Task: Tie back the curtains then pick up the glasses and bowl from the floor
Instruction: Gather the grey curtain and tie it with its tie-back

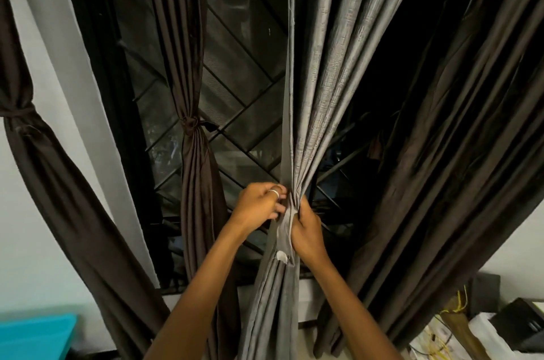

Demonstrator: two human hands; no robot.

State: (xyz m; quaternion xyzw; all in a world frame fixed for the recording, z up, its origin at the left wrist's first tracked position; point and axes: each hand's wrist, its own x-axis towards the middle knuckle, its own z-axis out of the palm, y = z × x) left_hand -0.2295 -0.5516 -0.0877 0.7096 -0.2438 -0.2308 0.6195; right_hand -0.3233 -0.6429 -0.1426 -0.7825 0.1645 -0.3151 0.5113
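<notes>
Grey curtain (pixel 316 100) hangs down the middle of the view, bunched into tight folds where both hands meet on it. Left hand (pixel 259 205) has its fingers curled around the left edge of the bundle, closed on the fabric, with a silver ring (pixel 274 192) on one finger. Right hand (pixel 307 234) is clamped on the right side of the same bunch just below, so both grips are closed on that curtain. A flat grey strip (pixel 287 138) runs down the curtain's left edge and passes between the hands, and there's a small white patch (pixel 282 256) on the fabric just under them.

Two brown curtains are already tied: one at far left (pixel 17 116) and one (pixel 192 124) in front of the dark window grille (pixel 244 112). A big dark brown curtain (pixel 459 135) hangs loose on the right. Bottom left corner shows something teal (pixel 32 336), and bottom right is a clutter of papers (pixel 447 336) and yellow wires (pixel 462 303). Glasses and bowl aren't in shot.
</notes>
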